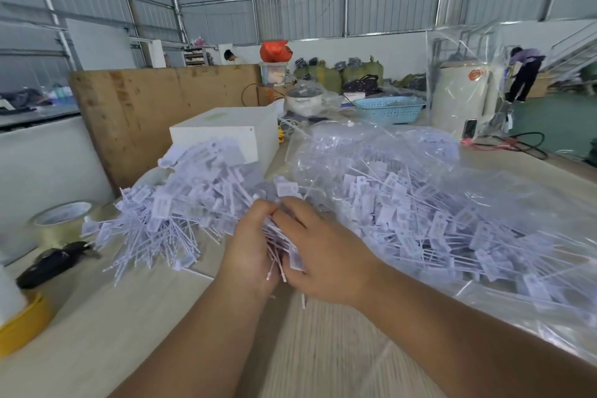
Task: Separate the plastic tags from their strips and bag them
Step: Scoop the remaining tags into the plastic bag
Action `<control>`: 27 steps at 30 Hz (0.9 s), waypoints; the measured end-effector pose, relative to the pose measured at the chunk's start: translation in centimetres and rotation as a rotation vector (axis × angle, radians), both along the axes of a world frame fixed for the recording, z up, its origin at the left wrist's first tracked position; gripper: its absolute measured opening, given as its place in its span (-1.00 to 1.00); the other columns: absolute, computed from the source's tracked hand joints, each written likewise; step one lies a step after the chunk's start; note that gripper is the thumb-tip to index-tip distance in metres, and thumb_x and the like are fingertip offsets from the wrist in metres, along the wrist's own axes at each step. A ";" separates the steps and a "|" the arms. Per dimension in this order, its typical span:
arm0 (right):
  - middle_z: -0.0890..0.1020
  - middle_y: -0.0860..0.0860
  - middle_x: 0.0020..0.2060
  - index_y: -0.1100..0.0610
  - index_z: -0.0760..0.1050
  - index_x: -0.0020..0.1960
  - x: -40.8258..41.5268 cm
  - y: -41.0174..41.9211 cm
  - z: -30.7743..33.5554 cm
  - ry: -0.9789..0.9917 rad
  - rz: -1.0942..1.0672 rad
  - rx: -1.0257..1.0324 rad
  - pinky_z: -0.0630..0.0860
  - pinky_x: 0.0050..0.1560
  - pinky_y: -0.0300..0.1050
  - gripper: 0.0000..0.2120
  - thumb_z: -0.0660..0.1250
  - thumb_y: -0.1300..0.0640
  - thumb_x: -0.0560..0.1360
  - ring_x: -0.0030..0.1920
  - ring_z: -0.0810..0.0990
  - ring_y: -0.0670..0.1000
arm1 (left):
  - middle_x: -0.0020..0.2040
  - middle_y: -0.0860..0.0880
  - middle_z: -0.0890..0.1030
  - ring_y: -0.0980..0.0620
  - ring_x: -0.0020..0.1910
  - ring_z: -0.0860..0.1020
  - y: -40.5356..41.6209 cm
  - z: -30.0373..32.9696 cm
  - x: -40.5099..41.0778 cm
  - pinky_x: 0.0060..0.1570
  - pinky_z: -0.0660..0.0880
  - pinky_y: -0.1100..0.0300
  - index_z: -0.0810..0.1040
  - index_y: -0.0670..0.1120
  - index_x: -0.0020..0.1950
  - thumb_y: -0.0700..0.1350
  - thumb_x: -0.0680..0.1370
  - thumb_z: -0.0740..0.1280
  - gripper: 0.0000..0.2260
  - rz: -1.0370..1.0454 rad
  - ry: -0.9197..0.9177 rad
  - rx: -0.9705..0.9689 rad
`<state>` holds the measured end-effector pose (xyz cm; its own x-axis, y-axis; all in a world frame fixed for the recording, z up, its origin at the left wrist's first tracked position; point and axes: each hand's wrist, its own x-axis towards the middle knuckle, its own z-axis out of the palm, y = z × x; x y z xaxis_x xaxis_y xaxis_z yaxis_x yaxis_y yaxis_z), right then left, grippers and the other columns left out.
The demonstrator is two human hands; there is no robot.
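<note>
Now | I see left hand (250, 249) and right hand (318, 255) both clenched around one bundle of white plastic tags (281, 245), stems toward me | clear plastic bag (452, 203) lies right, seemingly nearer right hand.

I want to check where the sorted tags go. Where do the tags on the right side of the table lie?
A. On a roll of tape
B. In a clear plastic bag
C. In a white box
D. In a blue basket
B: the tags on the right lie inside a clear plastic bag spread on the table.
</note>
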<state>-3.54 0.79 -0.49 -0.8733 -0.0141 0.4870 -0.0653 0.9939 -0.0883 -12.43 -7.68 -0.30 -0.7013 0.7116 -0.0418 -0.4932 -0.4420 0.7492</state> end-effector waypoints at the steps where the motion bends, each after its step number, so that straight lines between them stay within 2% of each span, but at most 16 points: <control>1: 0.30 0.11 0.42 0.13 0.27 0.47 -0.1 -0.1 0.1 -0.006 -0.002 0.030 0.37 0.23 0.00 -0.34 0.34 0.06 0.41 0.21 0.48 0.18 | -0.30 -0.09 0.43 -0.04 -0.29 0.50 -0.2 0.2 -0.3 -0.25 0.43 0.13 0.47 -0.12 -0.23 -0.12 0.44 0.26 -0.91 -0.010 0.010 0.011; 4: 0.20 0.13 0.50 0.15 0.19 0.52 -0.1 -0.5 0.4 -0.037 0.015 0.101 0.27 0.34 0.03 -0.26 0.33 0.00 0.40 0.35 0.37 0.16 | -0.36 -0.07 0.47 -0.02 -0.34 0.53 -0.9 0.5 -0.9 -0.25 0.45 0.15 0.49 -0.12 -0.28 -0.12 0.36 0.27 -0.92 -0.030 0.040 0.056; 6: 0.14 0.10 0.54 0.12 0.17 0.54 0.4 -0.7 0.7 -0.046 0.028 0.153 0.21 0.41 0.05 -0.26 0.31 -0.05 0.44 0.44 0.26 0.12 | -0.34 -0.11 0.50 -0.06 -0.32 0.55 -1.5 0.6 -1.2 -0.23 0.49 0.14 0.49 -0.15 -0.24 -0.12 0.34 0.26 -0.89 -0.003 0.047 0.048; 8: 0.17 0.10 0.53 0.11 0.21 0.53 1.2 -0.8 1.1 -0.048 0.035 0.163 0.20 0.44 0.11 -0.31 0.30 -0.09 0.47 0.47 0.22 0.14 | -0.15 -0.25 0.56 -0.16 -0.15 0.59 -1.9 0.6 -1.4 -0.06 0.54 0.02 0.54 -0.22 -0.02 -0.13 0.42 0.21 -0.76 0.031 0.026 0.048; 10: 0.28 0.14 0.47 0.14 0.32 0.46 2.2 -0.7 1.6 -0.022 0.059 0.163 0.26 0.41 0.13 -0.39 0.30 -0.09 0.48 0.42 0.29 0.17 | 0.08 -0.30 0.48 -0.22 0.07 0.51 -2.1 0.6 -1.6 0.19 0.44 -0.13 0.46 -0.21 0.24 -0.12 0.53 0.14 -0.66 0.067 -0.011 0.025; 11: 0.36 0.15 0.42 0.15 0.39 0.41 2.8 -0.7 1.9 0.000 0.072 0.185 0.30 0.37 0.11 -0.44 0.29 -0.08 0.49 0.37 0.35 0.18 | 0.08 -0.30 0.47 -0.22 0.08 0.49 -2.2 0.7 -1.6 0.17 0.44 -0.12 0.43 -0.20 0.26 -0.11 0.55 0.13 -0.67 0.073 -0.016 0.017; 14: 0.52 0.10 0.14 0.16 0.52 0.20 4.7 -0.3 2.5 -0.017 0.114 0.267 0.41 0.12 0.00 -0.61 0.29 -0.05 0.48 0.07 0.47 0.11 | -0.05 -0.25 0.47 -0.19 -0.05 0.50 -1.9 0.5 -1.6 -0.09 0.46 0.00 0.41 -0.19 0.15 -0.14 0.54 0.19 -0.78 0.140 -0.024 -0.011; 16: 0.55 0.06 -0.07 0.16 0.54 0.12 5.9 0.1 2.7 -0.139 0.141 0.276 0.45 -0.04 -0.02 -0.69 0.27 -0.03 0.51 -0.09 0.49 0.09 | -0.03 -0.22 0.47 -0.19 -0.03 0.51 -1.7 0.3 -1.6 -0.08 0.47 -0.02 0.43 -0.16 0.12 -0.18 0.54 0.23 -0.82 0.217 -0.016 -0.037; 18: 0.56 0.03 -0.18 0.10 0.50 0.12 7.0 0.4 2.8 -0.272 0.109 0.263 0.47 -0.15 -0.02 -0.69 0.20 -0.09 0.55 -0.15 0.53 0.10 | -0.20 -0.18 0.52 -0.14 -0.17 0.56 -1.5 0.1 -1.5 -0.19 0.53 0.04 0.49 -0.16 0.00 -0.20 0.54 0.26 -0.92 0.278 -0.004 -0.082; 20: 0.53 -0.01 -0.24 0.04 0.43 0.12 7.9 0.7 2.7 -0.313 0.036 0.299 0.44 -0.23 -0.06 -0.68 0.11 -0.15 0.56 -0.20 0.53 0.10 | -0.35 -0.09 0.50 -0.07 -0.37 0.54 -1.4 0.0 -1.5 -0.40 0.53 0.17 0.50 -0.14 -0.13 -0.20 0.54 0.28 -0.94 0.313 0.005 -0.117; 21: 0.49 -0.02 -0.29 0.03 0.39 0.11 8.3 0.9 2.6 -0.319 -0.001 0.320 0.41 -0.27 -0.08 -0.69 0.08 -0.17 0.56 -0.24 0.52 0.10 | -0.37 -0.07 0.49 -0.05 -0.40 0.52 -1.5 0.0 -1.5 -0.45 0.51 0.20 0.49 -0.13 -0.15 -0.20 0.54 0.29 -0.93 0.323 0.005 -0.130; 25: 0.30 -0.04 -0.39 -0.01 0.21 0.06 10.0 0.8 2.4 -0.369 -0.237 0.336 0.27 -0.35 -0.12 -0.68 0.07 -0.24 0.50 -0.35 0.38 0.10 | -0.49 -0.01 0.48 0.04 -0.56 0.50 -1.5 -0.1 -1.4 -0.58 0.43 0.30 0.48 -0.11 -0.23 -0.21 0.54 0.30 -0.85 0.354 0.006 -0.150; 27: 0.28 -0.06 -0.38 -0.01 0.19 -0.02 10.7 0.6 2.2 -0.411 -0.361 0.311 0.22 -0.37 -0.14 -0.73 0.11 -0.18 0.46 -0.35 0.32 0.06 | -0.50 -0.01 0.49 0.05 -0.58 0.50 -1.5 -0.1 -1.3 -0.59 0.42 0.31 0.49 -0.11 -0.24 -0.21 0.54 0.30 -0.85 0.349 0.008 -0.148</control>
